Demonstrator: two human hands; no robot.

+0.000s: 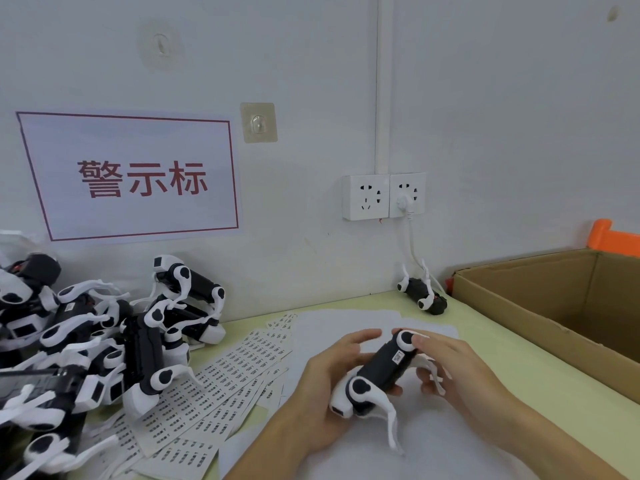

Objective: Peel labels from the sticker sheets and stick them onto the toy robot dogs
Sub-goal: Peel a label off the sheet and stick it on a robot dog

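A pale grey painted wall is rising behind a light yellow-green tabletop. A white paper sign with a red border and red characters is hanging on it, beside a clear adhesive hook and two white plastic sockets under a white conduit strip.

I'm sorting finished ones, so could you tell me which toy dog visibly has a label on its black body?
The toy dog held in both hands; a small white label shows on its body, unlike the lone dog by the wall.
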